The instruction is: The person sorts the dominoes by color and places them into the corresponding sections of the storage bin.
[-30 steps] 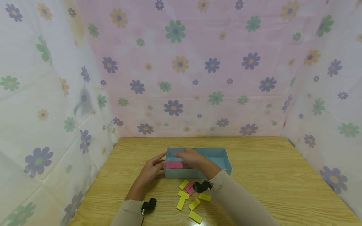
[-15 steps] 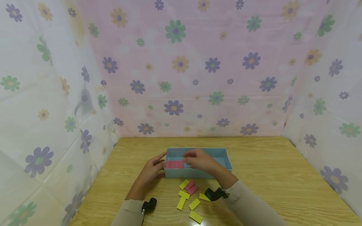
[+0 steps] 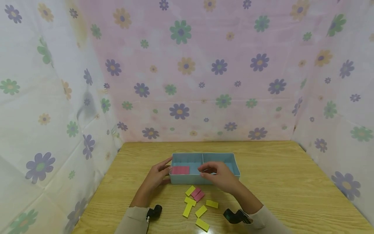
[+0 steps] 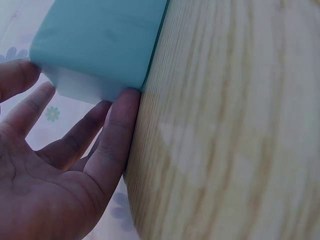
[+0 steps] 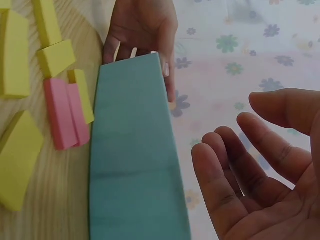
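Observation:
A light blue box (image 3: 187, 180) with a divider stands on the table. Pink blocks (image 3: 180, 170) lie side by side in the front of its left compartment. My left hand (image 3: 156, 175) rests at the box's left end; in the left wrist view its extended fingertips touch the blue end wall (image 4: 100, 45). My right hand (image 3: 220, 175) hovers over the front rim near the divider, fingers loosely bent. Seen from the right wrist, that hand (image 5: 265, 185) is bare, with a gap between thumb and fingers. Two pink blocks (image 3: 199, 196) lie on the table before the box.
Several yellow blocks (image 3: 201, 211) are scattered on the wooden table (image 3: 268, 182) in front of the box, between both forearms. Flower-printed cloth (image 3: 187, 87) walls off the back and both sides. A black camera (image 3: 233, 216) is on the right wrist.
My right hand has drawn back from the left compartment, moving right and toward me, uncovering the pink blocks and the divider. My left hand stays at the box's end.

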Tool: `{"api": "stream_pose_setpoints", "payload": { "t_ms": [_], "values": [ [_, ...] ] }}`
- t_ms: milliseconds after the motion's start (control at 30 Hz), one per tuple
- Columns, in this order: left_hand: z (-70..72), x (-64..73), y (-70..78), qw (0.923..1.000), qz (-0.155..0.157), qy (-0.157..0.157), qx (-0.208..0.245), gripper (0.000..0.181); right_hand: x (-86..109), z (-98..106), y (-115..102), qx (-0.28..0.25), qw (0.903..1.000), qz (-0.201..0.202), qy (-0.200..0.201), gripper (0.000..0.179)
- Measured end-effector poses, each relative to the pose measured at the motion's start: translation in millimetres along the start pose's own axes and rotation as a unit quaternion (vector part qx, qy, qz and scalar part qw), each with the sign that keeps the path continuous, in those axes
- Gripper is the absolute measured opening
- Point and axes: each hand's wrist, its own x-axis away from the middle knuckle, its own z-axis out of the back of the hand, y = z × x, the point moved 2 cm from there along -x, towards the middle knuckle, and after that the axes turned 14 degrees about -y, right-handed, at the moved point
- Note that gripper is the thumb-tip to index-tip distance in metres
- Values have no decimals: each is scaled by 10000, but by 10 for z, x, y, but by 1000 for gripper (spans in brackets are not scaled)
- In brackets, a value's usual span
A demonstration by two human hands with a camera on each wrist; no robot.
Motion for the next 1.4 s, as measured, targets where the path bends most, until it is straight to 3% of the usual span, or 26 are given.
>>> {"api": "stream_pose_setpoints", "payload": {
  "t_ms": [433,700,900,1400],
  "values": [
    [-12,9,10,10000,-43,-37,36,54,183,-8,168,-115,9999,-31,21,28],
    [-22,14,-3,10000,9,-11,43,53,171,-97,236,392,9980,-222,-443,22],
    [-21,23,13,10000,20,38,3,53,143,-186,333,691,9931,-603,-735,23],
    [-20,32,22,9999,-62,13,-81,55,153,-368,341,558,9869,-968,-1161,23]
  ]
}}
